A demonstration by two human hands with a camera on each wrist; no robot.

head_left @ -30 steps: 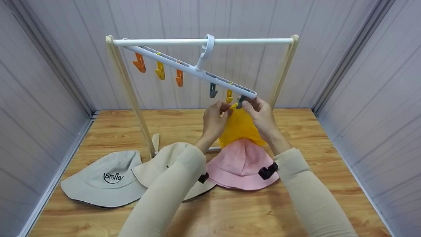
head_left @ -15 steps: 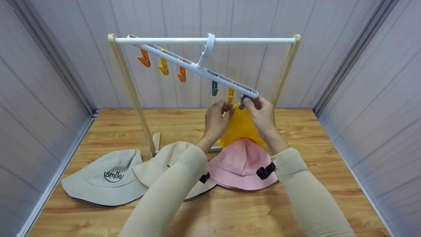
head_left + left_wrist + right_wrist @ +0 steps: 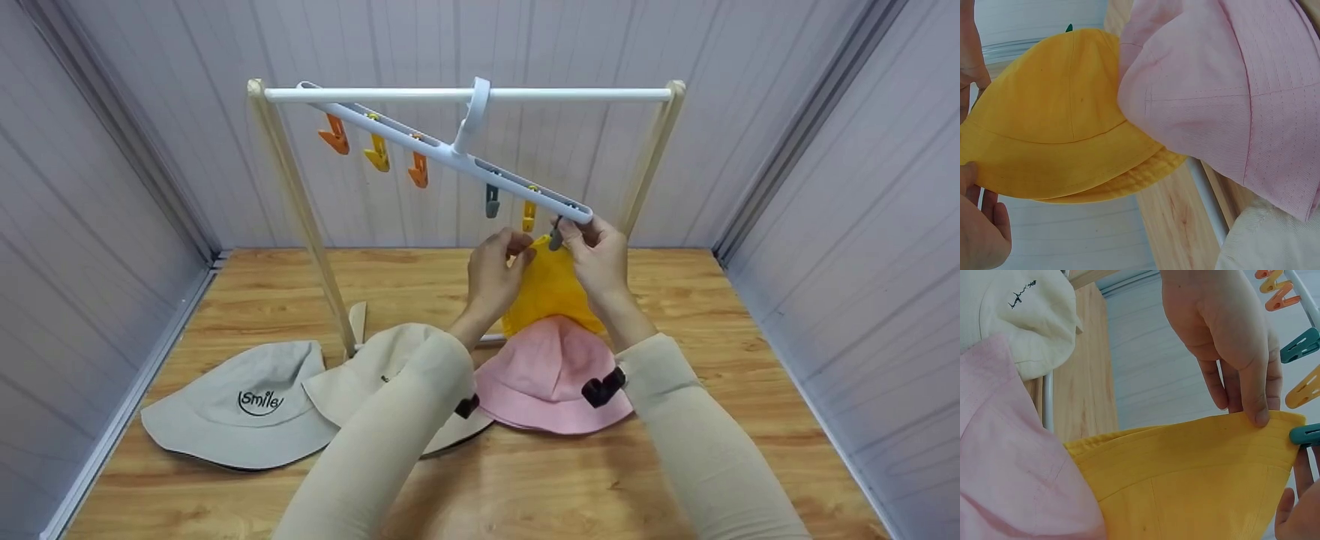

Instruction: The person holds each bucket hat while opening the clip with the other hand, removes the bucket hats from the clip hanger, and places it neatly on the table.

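A yellow bucket hat hangs upended below the right end of a tilted white clip hanger. My left hand pinches the hat's brim between thumb and fingers, just left of the corner. At that corner a dark green clothes peg overlaps the brim edge. My right hand holds this peg, thumb in front, with some of its fingers hidden behind the hanger end and hat. A yellow peg and another dark green peg dangle beside it.
The hanger hooks over a white rail on a wooden-legged stand. A pink hat lies in front of the yellow one. Left of it are a cream hat and a grey hat. Orange pegs hang at the hanger's left.
The hanger has shifted slightly right. Its end peg has turned more upright at the yellow brim, and both hands have moved a little right with it. The other hats stay put.
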